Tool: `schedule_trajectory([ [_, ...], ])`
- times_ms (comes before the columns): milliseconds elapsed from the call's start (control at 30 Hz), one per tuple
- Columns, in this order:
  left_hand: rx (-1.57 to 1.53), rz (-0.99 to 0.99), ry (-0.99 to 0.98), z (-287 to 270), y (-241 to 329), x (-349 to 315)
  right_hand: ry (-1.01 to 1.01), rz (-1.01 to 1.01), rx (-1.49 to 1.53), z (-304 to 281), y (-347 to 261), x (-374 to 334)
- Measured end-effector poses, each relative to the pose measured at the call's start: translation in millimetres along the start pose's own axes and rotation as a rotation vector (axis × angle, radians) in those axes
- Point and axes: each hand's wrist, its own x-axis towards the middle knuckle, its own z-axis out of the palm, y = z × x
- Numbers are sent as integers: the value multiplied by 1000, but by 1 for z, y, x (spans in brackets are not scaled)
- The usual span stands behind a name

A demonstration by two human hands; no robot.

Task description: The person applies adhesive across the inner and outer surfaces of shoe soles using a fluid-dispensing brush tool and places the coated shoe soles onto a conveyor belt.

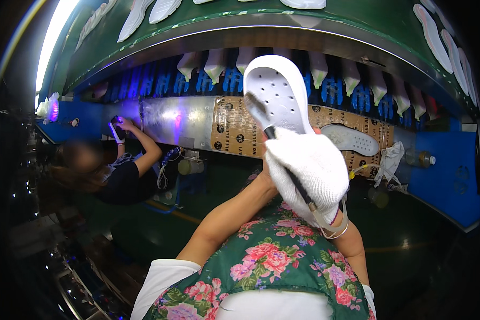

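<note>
A white shoe sole (282,101), dotted with small holes inside its raised rim, is held up in front of me. My left hand (267,175) grips it from below; the sole and the glove hide most of its fingers. Over the sole's lower end is my right hand (306,168) in a white knit glove, closed around a brush (300,188) with a dark handle. The brush's bristles (257,106) lie against the left part of the sole's inside. A thin pale hose (333,228) runs from the handle's end past my right wrist.
Another sole (351,140) lies on the cardboard-covered bench (229,125). A white rag (390,160) and a jar (424,159) sit right. Shoes on blue holders (332,92) line up under a green shelf (352,45) bearing soles. At left a co-worker (125,170) handles a shoe part.
</note>
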Motion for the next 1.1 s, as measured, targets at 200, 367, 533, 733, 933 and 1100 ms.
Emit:
schedule_trajectory([
  [200, 49, 41, 3, 10, 12, 2, 134, 116, -109, 9, -11, 10],
  [367, -8, 8, -10, -5, 21, 2, -12, -14, 53, 3, -3, 9],
  [533, 51, 31, -64, 9, 35, 10, 89, 61, -4, 12, 16, -16],
  [733, 190, 63, -91, 14, 37, 20, -5, 55, 210, -2, 19, -13],
  [933, -7, -121, -327, 17, 52, 33, -122, -130, 54, 7, 27, -14],
  [1100, 84, -14, -186, 26, 60, 32, -113, -34, 39, -11, 30, -14],
])
